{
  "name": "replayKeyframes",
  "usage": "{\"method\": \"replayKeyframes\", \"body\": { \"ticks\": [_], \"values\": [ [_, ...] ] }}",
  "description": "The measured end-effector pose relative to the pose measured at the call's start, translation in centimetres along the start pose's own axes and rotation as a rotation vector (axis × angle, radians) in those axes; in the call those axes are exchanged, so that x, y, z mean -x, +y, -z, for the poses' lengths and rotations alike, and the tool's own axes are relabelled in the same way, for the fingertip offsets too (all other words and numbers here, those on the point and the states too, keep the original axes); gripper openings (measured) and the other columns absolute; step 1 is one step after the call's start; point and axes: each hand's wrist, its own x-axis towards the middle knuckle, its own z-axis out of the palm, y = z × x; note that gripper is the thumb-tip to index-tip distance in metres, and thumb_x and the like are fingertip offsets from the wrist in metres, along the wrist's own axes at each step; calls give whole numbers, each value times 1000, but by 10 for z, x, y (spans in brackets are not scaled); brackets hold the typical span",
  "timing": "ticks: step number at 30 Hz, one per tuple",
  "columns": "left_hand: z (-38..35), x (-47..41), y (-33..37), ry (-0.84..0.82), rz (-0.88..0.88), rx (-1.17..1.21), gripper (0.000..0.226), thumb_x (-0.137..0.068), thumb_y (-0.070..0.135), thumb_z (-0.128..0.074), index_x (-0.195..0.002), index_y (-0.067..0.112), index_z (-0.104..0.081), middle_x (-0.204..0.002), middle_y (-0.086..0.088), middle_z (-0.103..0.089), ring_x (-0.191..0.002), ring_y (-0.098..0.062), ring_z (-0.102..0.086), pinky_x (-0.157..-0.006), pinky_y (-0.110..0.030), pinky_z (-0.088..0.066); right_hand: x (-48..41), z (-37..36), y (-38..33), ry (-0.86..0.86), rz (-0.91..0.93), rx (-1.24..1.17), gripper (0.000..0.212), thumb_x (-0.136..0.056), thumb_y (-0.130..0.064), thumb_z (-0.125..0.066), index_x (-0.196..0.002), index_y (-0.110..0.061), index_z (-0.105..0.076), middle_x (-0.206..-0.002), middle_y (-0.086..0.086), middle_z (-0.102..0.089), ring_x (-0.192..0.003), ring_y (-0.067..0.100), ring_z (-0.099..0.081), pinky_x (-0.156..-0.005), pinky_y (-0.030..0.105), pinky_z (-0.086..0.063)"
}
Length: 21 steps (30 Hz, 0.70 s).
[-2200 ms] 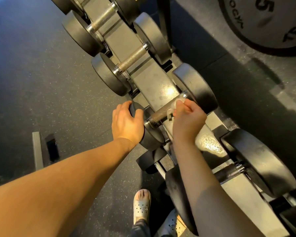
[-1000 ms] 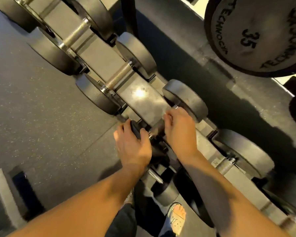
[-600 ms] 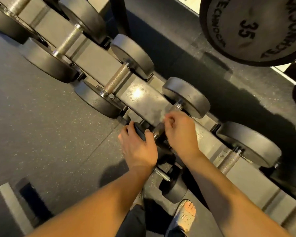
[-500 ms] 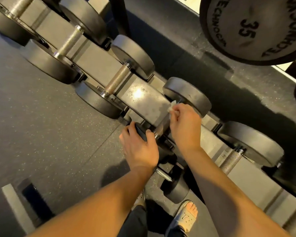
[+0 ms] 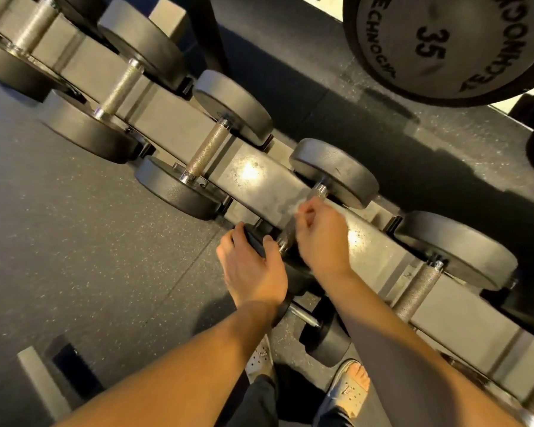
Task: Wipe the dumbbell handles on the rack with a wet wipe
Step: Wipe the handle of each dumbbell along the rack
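A grey metal rack [image 5: 253, 177] runs from upper left to lower right and carries several black dumbbells with knurled steel handles. My right hand [image 5: 321, 238] is curled over the handle [image 5: 319, 191] of the middle dumbbell, its fingers closed on the wet wipe, which barely shows here. Only the far end of that handle is visible, next to the far head [image 5: 336, 171]. My left hand [image 5: 253, 266] grips the same dumbbell's near head [image 5: 253, 241] from above and hides most of it.
Neighbouring dumbbell handles lie to the left [image 5: 208, 149] and to the right [image 5: 416, 291]. A smaller dumbbell [image 5: 324, 334] sits on a lower tier near my feet. A big plate marked 35 [image 5: 438, 41] hangs at the upper right. Dark rubber floor [image 5: 74, 241] spreads to the left.
My right hand has slid back along the handle toward the near head, uncovering the handle's far end. My left hand stays on the near head. The view has shifted slightly.
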Motion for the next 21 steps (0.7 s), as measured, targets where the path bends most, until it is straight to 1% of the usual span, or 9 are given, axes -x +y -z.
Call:
{"method": "replayKeyframes", "body": {
  "ticks": [4, 7, 9, 11, 12, 13, 15, 18, 21],
  "values": [
    [0, -1, 0, -5, -4, 35, 54, -96, 41, -51, -143, 15, -48, -129, -3, -50, -123, -20, -41, -95, -40, -45, 11, -9, 5, -306, -118, -22, 5, -95, -15, -69, -95, -12, -72, -88, 1, -70, -83, 13, -64, -68, 19, -46],
    [10, -2, 2, -61, -13, 29, 56, -96, 43, -52, -145, 15, -47, -135, -5, -50, -129, -22, -41, -107, -45, -40, 5, 7, 2, -274, -337, -371, 4, -94, -10, -69, -96, -12, -71, -85, 6, -70, -79, 19, -67, -73, 28, -56],
    [23, -7, 5, -128, -266, -127, 56, -98, 46, -51, -147, 20, -45, -142, -2, -46, -136, -21, -39, -116, -43, -32, 5, 21, -4, -218, -395, -530, 7, -97, -7, -64, -97, -12, -68, -80, 9, -69, -68, 17, -66, -68, 32, -58],
    [37, -14, 13, -235, -541, -175, 49, -99, 42, -54, -145, 28, -48, -140, 5, -51, -130, -8, -46, -112, -31, -38, 8, 31, -13, -249, -452, -693, 11, -100, -3, -57, -101, -7, -67, -78, 12, -69, -62, 17, -63, -60, 30, -56],
    [41, -17, 22, -337, -577, -120, 43, -101, 36, -57, -143, 34, -49, -131, 13, -56, -119, 5, -51, -104, -20, -43, 8, 35, -17, -268, -478, -754, 14, -101, -2, -53, -104, -4, -67, -80, 13, -70, -63, 17, -64, -61, 30, -56],
    [42, -21, 32, -440, -567, -52, 40, -102, 31, -58, -141, 38, -51, -121, 22, -59, -108, 14, -54, -95, -9, -44, 6, 41, -20, -290, -501, -796, 17, -102, -2, -51, -108, -2, -67, -83, 14, -71, -66, 18, -66, -63, 31, -57],
    [36, -33, 45, -557, -468, 53, 34, -102, 26, -61, -135, 33, -59, -107, 25, -65, -95, 15, -60, -87, -8, -49, 1, 55, -26, -350, -532, -815, 21, -103, -2, -48, -113, 1, -65, -88, 17, -71, -70, 21, -68, -63, 32, -59],
    [26, -57, 52, -541, -326, 147, 24, -100, 21, -65, -123, 21, -72, -103, 7, -75, -89, -5, -70, -84, -25, -58, -12, 82, -25, -277, -290, -413, 17, -103, -7, -51, -103, -9, -68, -87, 13, -74, -69, 18, -71, -61, 30, -57],
    [16, -79, 59, -482, -200, 244, 19, -101, 20, -64, -117, 21, -73, -107, 4, -74, -93, -9, -71, -86, -29, -60, -41, 105, -26, 204, 178, 197, 14, -101, -24, -53, -94, -18, -64, -82, -5, -64, -74, 11, -62, -70, 28, -47]
  ]
}}
